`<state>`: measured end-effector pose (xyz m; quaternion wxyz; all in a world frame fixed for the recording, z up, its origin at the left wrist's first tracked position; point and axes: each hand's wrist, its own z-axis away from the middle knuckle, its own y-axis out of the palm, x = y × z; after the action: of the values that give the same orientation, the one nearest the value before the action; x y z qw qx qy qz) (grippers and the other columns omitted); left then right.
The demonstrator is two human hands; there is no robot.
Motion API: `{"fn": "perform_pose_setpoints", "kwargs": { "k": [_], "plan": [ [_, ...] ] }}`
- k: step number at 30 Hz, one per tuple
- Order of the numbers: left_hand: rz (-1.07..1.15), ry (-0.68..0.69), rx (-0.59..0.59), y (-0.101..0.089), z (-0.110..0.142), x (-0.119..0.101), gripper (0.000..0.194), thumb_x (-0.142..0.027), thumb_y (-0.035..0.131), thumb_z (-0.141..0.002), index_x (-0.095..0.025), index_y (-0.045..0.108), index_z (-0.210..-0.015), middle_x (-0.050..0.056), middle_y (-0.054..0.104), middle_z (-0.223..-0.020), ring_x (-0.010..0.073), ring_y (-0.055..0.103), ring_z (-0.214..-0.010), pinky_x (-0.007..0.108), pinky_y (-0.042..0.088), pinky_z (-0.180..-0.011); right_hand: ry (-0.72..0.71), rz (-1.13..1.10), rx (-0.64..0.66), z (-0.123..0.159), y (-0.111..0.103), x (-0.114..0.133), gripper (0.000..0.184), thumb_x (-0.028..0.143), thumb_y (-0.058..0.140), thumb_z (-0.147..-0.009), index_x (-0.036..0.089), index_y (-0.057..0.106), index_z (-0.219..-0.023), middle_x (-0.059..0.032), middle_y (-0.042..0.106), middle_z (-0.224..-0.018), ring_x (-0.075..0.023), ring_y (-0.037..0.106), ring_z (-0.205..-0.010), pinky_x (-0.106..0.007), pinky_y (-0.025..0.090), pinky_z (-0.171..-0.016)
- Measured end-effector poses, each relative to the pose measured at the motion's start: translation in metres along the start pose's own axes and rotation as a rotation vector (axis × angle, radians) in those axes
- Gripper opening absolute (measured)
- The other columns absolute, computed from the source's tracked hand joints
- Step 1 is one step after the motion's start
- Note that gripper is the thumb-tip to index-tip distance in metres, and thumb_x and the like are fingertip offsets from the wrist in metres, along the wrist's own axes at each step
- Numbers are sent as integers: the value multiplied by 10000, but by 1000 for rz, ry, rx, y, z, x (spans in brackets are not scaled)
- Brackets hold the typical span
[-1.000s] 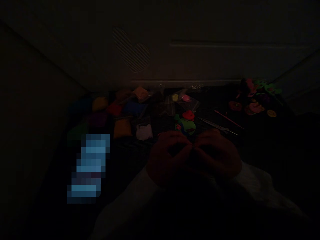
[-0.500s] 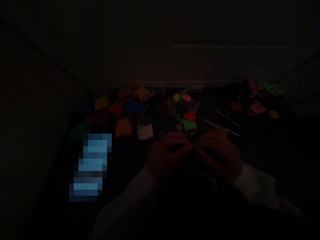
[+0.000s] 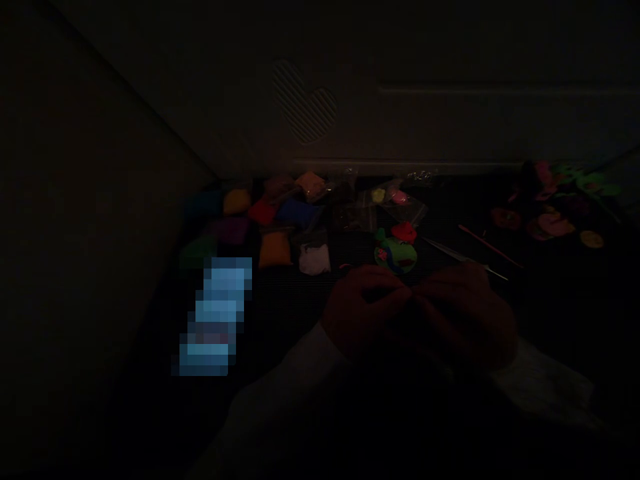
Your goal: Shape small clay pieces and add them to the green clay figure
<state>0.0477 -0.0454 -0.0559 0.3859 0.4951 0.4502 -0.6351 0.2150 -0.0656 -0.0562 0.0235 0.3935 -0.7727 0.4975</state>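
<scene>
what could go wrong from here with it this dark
The right bare-hand grip could catch the silver metal scissors just beyond it. The left bare-hand grip might bump the round green piece with red at its far edge. Anything small between them could slip unnoticed; it's too dark to see there.

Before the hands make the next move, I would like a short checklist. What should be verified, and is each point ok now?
1. Left hand and right hand in view: ok, fingertips close together.
2. Piece between the fingertips identifiable: cannot tell, too dark.
3. Green figure with red top in sight: ok, just beyond the hands.
4. Pointed metal tool clear of the right hand: cannot tell, the hand overlaps it in view.
5. Pink stick apart from the right hand: ok.
6. Light on the work: not ok, very dim.
</scene>
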Motion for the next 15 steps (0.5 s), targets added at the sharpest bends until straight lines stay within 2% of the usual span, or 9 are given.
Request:
{"fn": "perform_pose_setpoints", "kwargs": {
  "k": [15],
  "plan": [
    [106,-55,54,0,0,-1,76,-237,595,-686,-178,641,-701,1,593,-832,102,555,-819,229,424,-772,-13,-26,32,-1,-1,1,139,159,543,-734,159,561,-871,-40,584,-789,-135,518,-733,-332,400,-661]
  ]
}}
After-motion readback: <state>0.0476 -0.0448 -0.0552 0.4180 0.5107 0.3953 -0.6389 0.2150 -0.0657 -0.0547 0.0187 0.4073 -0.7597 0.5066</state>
